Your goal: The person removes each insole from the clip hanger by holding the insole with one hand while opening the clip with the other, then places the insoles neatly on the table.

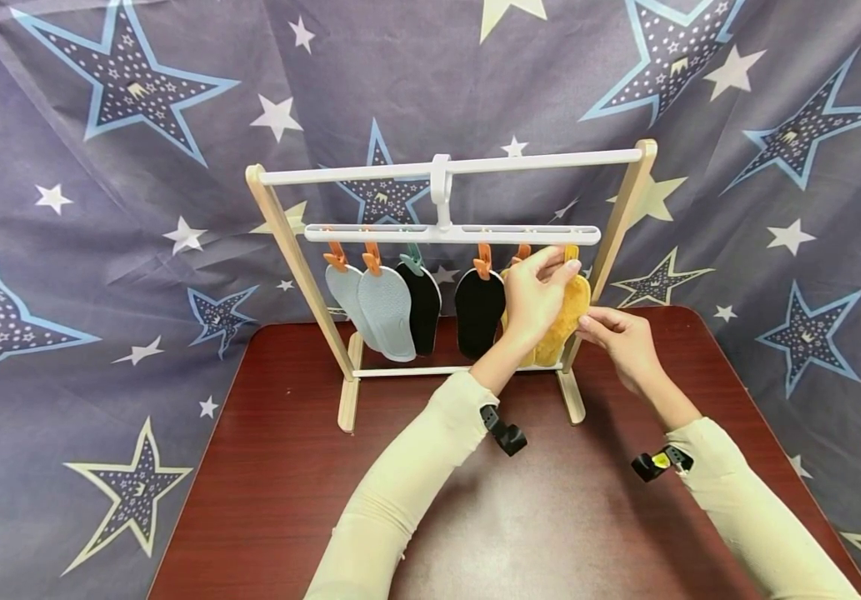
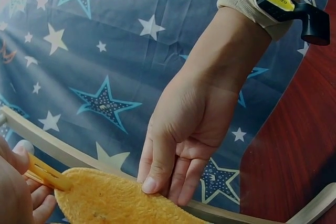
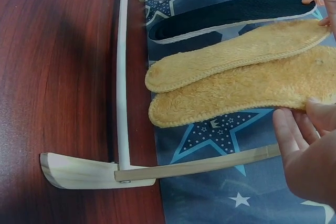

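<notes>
A fuzzy yellow insole [image 1: 574, 312] hangs at the right end of the white hanger bar [image 1: 377, 234], with a yellow clip [image 2: 50, 174] on its top end. My left hand [image 1: 533, 296] pinches this clip between thumb and fingers. Lower down, my right hand [image 1: 620, 340] holds the insole's right edge, its thumb on the front face and fingers behind. A second yellow insole [image 3: 226, 56] hangs just beside the first, mostly hidden behind my left hand in the head view.
Further left hang a black insole [image 1: 478, 312], another black insole [image 1: 426, 308] and two light grey insoles [image 1: 387, 317], on orange and green clips. The hanger hooks over a wood-and-white rack [image 1: 355, 173] on a dark red table [image 1: 272, 467]. Star-patterned cloth [image 1: 175, 358] stands behind.
</notes>
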Demonstrator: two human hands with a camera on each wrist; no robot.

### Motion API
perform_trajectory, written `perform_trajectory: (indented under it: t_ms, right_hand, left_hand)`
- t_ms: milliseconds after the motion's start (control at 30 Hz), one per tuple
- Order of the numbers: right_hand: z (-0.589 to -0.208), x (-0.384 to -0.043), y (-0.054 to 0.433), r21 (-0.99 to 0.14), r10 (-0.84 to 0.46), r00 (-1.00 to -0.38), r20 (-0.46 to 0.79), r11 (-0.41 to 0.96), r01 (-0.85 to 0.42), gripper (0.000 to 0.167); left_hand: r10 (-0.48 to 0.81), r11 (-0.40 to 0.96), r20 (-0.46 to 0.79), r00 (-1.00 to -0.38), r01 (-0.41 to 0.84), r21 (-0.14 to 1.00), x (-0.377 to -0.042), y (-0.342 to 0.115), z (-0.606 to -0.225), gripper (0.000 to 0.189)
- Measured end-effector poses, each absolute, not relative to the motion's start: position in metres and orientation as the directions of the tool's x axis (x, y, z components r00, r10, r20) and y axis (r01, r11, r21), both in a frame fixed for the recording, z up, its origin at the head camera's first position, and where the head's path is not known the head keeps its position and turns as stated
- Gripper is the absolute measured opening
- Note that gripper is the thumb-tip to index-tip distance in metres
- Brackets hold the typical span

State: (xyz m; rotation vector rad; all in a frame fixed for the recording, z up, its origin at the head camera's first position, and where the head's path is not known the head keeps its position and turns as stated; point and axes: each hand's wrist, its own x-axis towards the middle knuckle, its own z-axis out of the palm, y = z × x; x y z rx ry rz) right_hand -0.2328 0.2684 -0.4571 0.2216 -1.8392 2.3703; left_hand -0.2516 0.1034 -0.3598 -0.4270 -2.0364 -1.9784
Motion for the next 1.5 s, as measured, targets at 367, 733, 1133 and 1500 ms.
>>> perform_trajectory:
  t_ms: [367, 733, 1133, 1500]
  right_hand:
    - [-0.4548, -0.2316, 0.2676, -0.945, 0.018, -0.983, 0.181, -0.272, -0.179, 0.023]
    - [-0.4535, -0.23, 0.2674, -0.941, 0.021, -0.983, 0.184, -0.283, -0.183, 0.022]
    - [-0.4523, -0.2289, 0.2678, -0.944, 0.025, -0.983, 0.183, -0.275, -0.183, 0.025]
    - [-0.4518, -0.2296, 0.2694, -0.947, 0.031, -0.984, 0.176, -0.266, -0.178, 0.024]
  left_hand:
    - [0.013, 0.051, 0.403, -0.915, 0.403, 0.914, -0.253, 0.1017, -0.3598, 0.028]
    - [-0.02, 0.057, 0.423, -0.906, 0.421, 0.905, -0.2525, 0.1029, -0.3591, 0.025]
    - [-0.018, 0.084, 0.428, -0.904, 0.425, 0.901, -0.2538, 0.1029, -0.3601, 0.025]
    - [-0.027, 0.107, 0.426, -0.904, 0.422, 0.9, -0.2529, 0.1025, -0.358, 0.025]
